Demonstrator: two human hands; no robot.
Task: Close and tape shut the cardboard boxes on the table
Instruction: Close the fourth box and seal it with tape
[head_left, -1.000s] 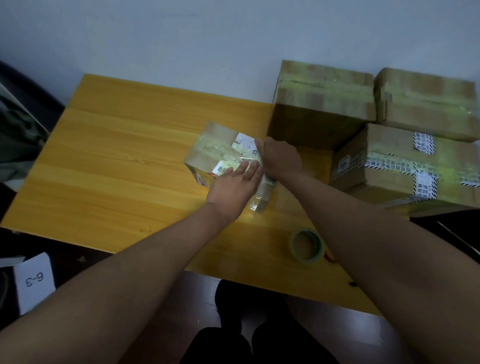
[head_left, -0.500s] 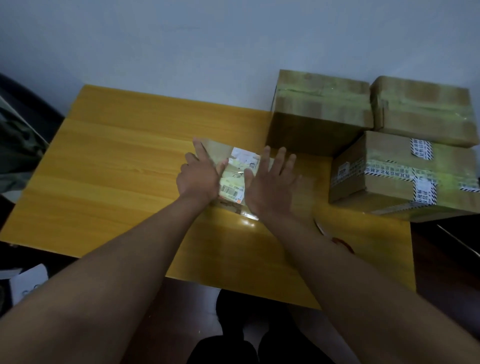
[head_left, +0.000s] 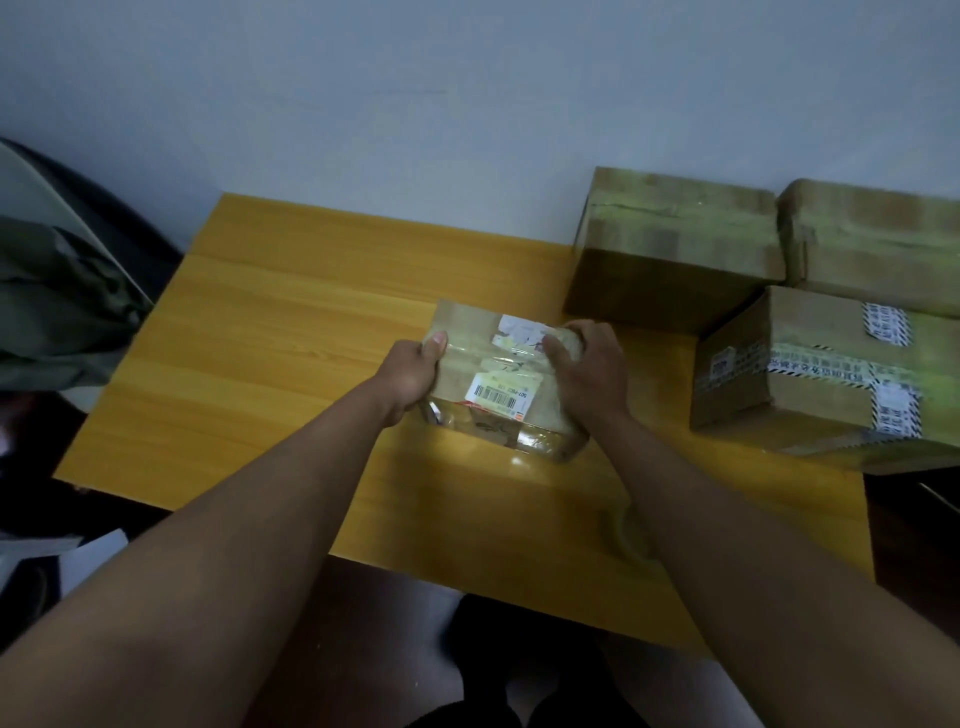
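A dark green cloth (head_left: 57, 306) lies off the left edge of the yellow wooden table (head_left: 291, 332), whose left half is bare board up to the wall. Near the middle sits the small cardboard box (head_left: 498, 379), closed, glossy with clear tape and bearing a barcode label (head_left: 497, 396). The left hand (head_left: 413, 371) grips its left edge, thumb curled over the top; the right hand (head_left: 587, 371) clamps its right edge, fingers curled on top. A tape roll (head_left: 626, 535) shows partly beside the right forearm, near the front edge. Three larger taped boxes crowd the right: one at the wall (head_left: 675, 244), another beside it (head_left: 878, 244), and a third (head_left: 821, 374) in front, near the small box's right side.
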